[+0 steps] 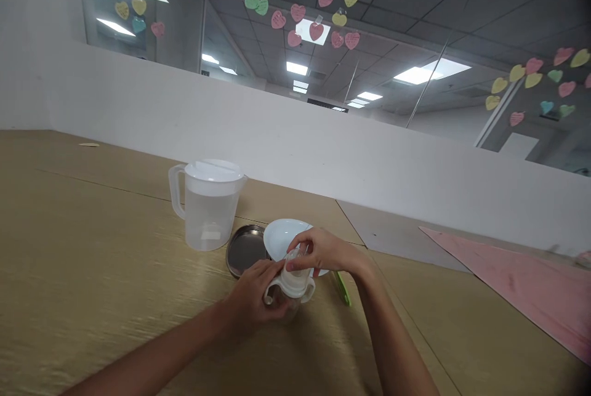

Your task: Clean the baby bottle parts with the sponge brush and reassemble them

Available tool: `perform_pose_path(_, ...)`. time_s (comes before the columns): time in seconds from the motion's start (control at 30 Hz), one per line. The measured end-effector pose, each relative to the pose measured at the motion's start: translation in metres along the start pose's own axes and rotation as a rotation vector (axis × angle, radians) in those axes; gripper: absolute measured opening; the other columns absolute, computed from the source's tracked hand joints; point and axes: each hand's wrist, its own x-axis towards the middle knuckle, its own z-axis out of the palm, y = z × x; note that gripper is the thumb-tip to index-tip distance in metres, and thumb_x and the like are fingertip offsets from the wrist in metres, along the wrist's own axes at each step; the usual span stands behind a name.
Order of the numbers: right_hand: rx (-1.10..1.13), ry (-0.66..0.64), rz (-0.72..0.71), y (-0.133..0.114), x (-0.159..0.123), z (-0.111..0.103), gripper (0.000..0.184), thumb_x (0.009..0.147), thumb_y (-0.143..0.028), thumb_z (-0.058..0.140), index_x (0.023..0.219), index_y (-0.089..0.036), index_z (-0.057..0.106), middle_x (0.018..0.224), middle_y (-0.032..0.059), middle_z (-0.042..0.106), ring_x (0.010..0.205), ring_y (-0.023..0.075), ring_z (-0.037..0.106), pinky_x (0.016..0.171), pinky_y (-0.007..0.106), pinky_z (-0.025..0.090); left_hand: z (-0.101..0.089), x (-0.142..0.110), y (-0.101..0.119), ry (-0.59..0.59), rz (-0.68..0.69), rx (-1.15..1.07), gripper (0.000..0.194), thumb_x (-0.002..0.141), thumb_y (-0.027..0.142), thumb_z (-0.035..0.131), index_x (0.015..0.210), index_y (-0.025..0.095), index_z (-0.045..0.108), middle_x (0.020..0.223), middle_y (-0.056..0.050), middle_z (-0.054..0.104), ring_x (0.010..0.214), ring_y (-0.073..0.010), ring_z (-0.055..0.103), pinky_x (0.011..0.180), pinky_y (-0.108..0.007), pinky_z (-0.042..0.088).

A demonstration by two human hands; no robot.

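Note:
A small clear baby bottle with white side handles (292, 290) stands on the wooden table (92, 260) near its middle. My left hand (255, 297) is wrapped round the bottle's body from the left. My right hand (318, 250) is closed from above on the bottle's clear cap (293, 258). Behind the bottle lie a white bowl (281, 237) and a round steel lid or dish (244, 248). A clear plastic pitcher with a white lid (207, 204) stands upright to the back left, holding water.
A green utensil (342, 288) lies on the table right of the bottle. A pink sheet (517, 288) covers the table's right side. A white partition wall (323, 149) runs along the far edge, with glass and paper hearts above.

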Motion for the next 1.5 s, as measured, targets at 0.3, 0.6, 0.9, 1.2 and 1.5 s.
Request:
perform_pose_path(0.3, 0.045, -0.011, -0.003, 0.003, -0.001, 0.000, 0.054, 0.061, -0.057, 0.072, 0.096, -0.017, 0.062, 0.076, 0.0001, 0.060, 0.059, 0.0107, 0.060, 0.046, 0.018, 0.047, 0.001, 0.001, 0.004, 0.022, -0.033, -0.018, 0.046, 0.070, 0.034, 0.065, 0.112, 0.016, 0.055, 0.091, -0.009, 0.065, 0.086, -0.0235, 0.061, 0.076, -0.034, 0.052)
perform_pose_path(0.6, -0.012, 0.011, 0.015, -0.002, -0.009, 0.001, 0.040, 0.063, -0.043, 0.073, 0.089, -0.018, 0.056, 0.077, -0.0028, 0.054, 0.052, 0.0071, 0.056, 0.044, 0.017, 0.042, 0.005, 0.001, 0.004, 0.014, -0.080, -0.098, 0.046, 0.069, 0.033, 0.066, 0.111, 0.016, 0.056, 0.094, -0.008, 0.066, 0.086, -0.0223, 0.061, 0.077, -0.034, 0.051)
perform_pose_path(0.9, -0.073, 0.008, -0.010, -0.003, -0.006, 0.001, 0.033, 0.063, -0.039, 0.071, 0.085, -0.019, 0.055, 0.069, -0.0043, 0.053, 0.051, 0.0075, 0.053, 0.042, 0.017, 0.039, 0.010, -0.002, 0.005, -0.034, -0.085, -0.126, 0.059, 0.071, 0.029, 0.064, 0.125, 0.018, 0.045, 0.107, -0.009, 0.059, 0.096, -0.0232, 0.057, 0.083, -0.034, 0.049)
perform_pose_path(1.2, -0.047, -0.003, -0.019, 0.003, -0.003, 0.000, 0.033, 0.062, -0.038, 0.072, 0.081, -0.020, 0.052, 0.070, -0.0051, 0.052, 0.049, 0.0058, 0.050, 0.040, 0.016, 0.038, 0.011, 0.000, 0.005, -0.082, -0.106, -0.158, 0.055, 0.074, 0.033, 0.062, 0.124, 0.020, 0.045, 0.108, -0.008, 0.057, 0.098, -0.0226, 0.055, 0.086, -0.034, 0.046)
perform_pose_path(1.5, -0.003, -0.040, 0.009, 0.003, -0.002, -0.001, 0.036, 0.062, -0.039, 0.072, 0.084, -0.020, 0.050, 0.075, -0.0039, 0.053, 0.054, 0.0086, 0.057, 0.044, 0.018, 0.043, 0.011, 0.000, 0.005, -0.061, -0.103, -0.196, 0.052, 0.073, 0.032, 0.064, 0.121, 0.020, 0.048, 0.107, -0.008, 0.057, 0.098, -0.0222, 0.054, 0.087, -0.033, 0.045)
